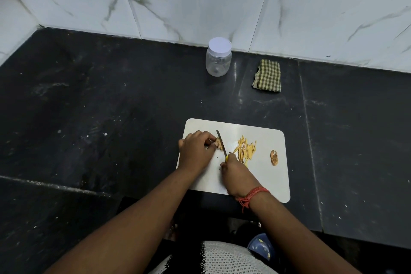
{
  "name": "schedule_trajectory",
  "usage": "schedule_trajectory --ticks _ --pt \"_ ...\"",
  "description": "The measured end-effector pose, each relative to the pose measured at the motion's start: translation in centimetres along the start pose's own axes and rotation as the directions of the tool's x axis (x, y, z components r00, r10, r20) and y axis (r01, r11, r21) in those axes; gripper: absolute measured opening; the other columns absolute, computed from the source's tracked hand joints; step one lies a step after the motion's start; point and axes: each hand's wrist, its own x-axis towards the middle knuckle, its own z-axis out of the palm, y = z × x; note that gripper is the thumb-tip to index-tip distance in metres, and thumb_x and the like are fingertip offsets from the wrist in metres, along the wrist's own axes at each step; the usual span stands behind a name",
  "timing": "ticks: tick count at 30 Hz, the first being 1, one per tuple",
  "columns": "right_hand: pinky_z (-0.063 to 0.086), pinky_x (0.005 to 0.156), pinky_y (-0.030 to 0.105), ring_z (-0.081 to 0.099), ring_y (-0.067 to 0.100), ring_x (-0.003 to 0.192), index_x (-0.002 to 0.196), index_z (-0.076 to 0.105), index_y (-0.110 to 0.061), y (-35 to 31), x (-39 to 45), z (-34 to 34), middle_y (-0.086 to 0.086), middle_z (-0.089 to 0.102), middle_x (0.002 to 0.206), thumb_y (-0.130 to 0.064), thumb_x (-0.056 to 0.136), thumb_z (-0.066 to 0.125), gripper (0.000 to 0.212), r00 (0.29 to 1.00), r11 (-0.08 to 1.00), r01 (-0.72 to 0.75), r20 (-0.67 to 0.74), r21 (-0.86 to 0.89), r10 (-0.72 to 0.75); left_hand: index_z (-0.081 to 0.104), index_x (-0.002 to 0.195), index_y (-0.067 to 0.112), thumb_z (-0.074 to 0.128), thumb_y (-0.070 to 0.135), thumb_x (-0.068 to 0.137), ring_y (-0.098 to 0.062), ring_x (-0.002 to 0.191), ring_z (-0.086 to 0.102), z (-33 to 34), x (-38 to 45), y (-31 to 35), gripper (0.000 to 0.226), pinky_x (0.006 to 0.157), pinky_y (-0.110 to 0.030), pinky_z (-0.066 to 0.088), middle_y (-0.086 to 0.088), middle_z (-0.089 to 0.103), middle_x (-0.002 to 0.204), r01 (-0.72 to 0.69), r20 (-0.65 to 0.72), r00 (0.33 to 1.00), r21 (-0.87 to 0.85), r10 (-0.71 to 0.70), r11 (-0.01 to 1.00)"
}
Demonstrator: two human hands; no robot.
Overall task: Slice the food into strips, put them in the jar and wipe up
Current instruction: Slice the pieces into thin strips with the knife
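Observation:
A white cutting board (266, 176) lies on the black counter. My left hand (194, 151) pins a small pale piece of food (219, 143) at the board's left edge. My right hand (235, 176) grips a yellow-handled knife (221, 143), its blade resting against that piece. A pile of thin yellow strips (245, 150) lies just right of the blade. A brown peel scrap (274, 157) sits further right on the board. A clear plastic jar (218, 58) with a white lid on stands near the wall. A folded green checked cloth (267, 75) lies to its right.
The black stone counter (100, 107) stretches wide to the left and right of the board. A marble-tiled wall (200, 0) rises behind it. The counter's front edge runs close to my body, with a blue slipper (260, 246) on the floor below.

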Motion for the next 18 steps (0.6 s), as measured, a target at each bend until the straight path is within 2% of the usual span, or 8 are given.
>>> schedule_trajectory --ticks 3,5,7,9,11,15,18 --pt "0.028 0.057 0.031 0.046 0.023 0.075 0.133 0.035 0.004 0.04 0.02 -0.07 0.022 0.062 0.102 -0.016 0.104 0.034 0.036 1.0 1.0 0.009 0.0 -0.02 -0.009 0.07 0.098 0.033 0.066 0.036 0.091 -0.013 0.099 0.055 -0.02 0.04 -0.04 0.008 0.082 -0.032 0.025 0.011 0.065 0.094 -0.002 -0.001 1.0 -0.008 0.002 1.0" --pt "0.026 0.053 0.03 0.045 0.02 0.069 0.129 0.037 0.003 0.11 0.06 -0.07 0.015 0.059 0.091 -0.015 0.104 0.034 0.031 1.0 0.999 0.02 -0.003 -0.034 -0.02 0.07 0.098 0.034 0.066 0.037 0.091 -0.012 0.099 0.055 0.0 0.08 -0.1 0.009 0.082 -0.032 0.025 0.012 0.065 0.094 -0.002 0.003 1.0 -0.004 0.002 1.0" --pt "0.024 0.048 0.025 0.041 0.014 0.061 0.12 0.04 0.001 0.13 0.07 -0.1 0.003 0.049 0.074 -0.014 0.104 0.034 0.023 1.0 0.998 0.026 -0.003 -0.051 -0.026 0.069 0.098 0.034 0.065 0.038 0.091 -0.012 0.099 0.055 0.04 0.06 -0.08 0.009 0.083 -0.032 0.025 0.012 0.064 0.094 -0.004 0.001 1.0 0.004 0.004 1.0" --pt "0.023 0.047 0.024 0.04 0.011 0.058 0.109 0.04 -0.003 0.09 0.12 -0.22 -0.001 0.042 0.069 -0.015 0.104 0.034 0.014 1.0 0.998 0.027 0.002 -0.064 -0.027 0.069 0.098 0.035 0.064 0.038 0.091 -0.012 0.099 0.055 0.11 0.1 -0.05 0.009 0.083 -0.033 0.025 0.012 0.064 0.094 -0.006 0.001 1.0 0.013 0.006 1.0" --pt "0.023 0.047 0.025 0.04 0.011 0.058 0.105 0.039 -0.005 0.0 0.2 -0.33 0.0 0.042 0.068 -0.015 0.103 0.035 0.01 1.0 0.997 0.025 0.013 -0.068 -0.025 0.069 0.097 0.034 0.064 0.038 0.091 -0.012 0.098 0.055 0.08 0.19 0.01 0.008 0.082 -0.033 0.024 0.012 0.064 0.093 0.001 0.008 1.0 0.02 -0.001 1.0" --pt "0.024 0.047 0.024 0.04 0.009 0.059 0.113 0.041 0.0 -0.31 0.33 -0.45 0.0 0.042 0.07 -0.013 0.103 0.036 0.017 0.999 0.998 0.016 0.043 -0.056 -0.014 0.068 0.094 0.033 0.064 0.038 0.092 -0.014 0.099 0.054 -0.1 0.41 0.16 0.007 0.082 -0.033 0.024 0.012 0.064 0.094 0.006 0.032 0.999 0.035 -0.007 0.999" --pt "0.03 0.052 0.03 0.041 0.01 0.06 0.11 0.041 -0.003 -0.48 0.53 -0.63 0.0 0.043 0.071 -0.015 0.103 0.036 0.014 0.998 1.0 -0.01 0.068 -0.016 0.011 0.068 0.093 0.032 0.064 0.038 0.091 -0.015 0.099 0.055 -0.13 0.42 0.19 0.008 0.082 -0.034 0.025 0.012 0.064 0.094 0.005 0.038 0.999 0.037 -0.007 0.999"
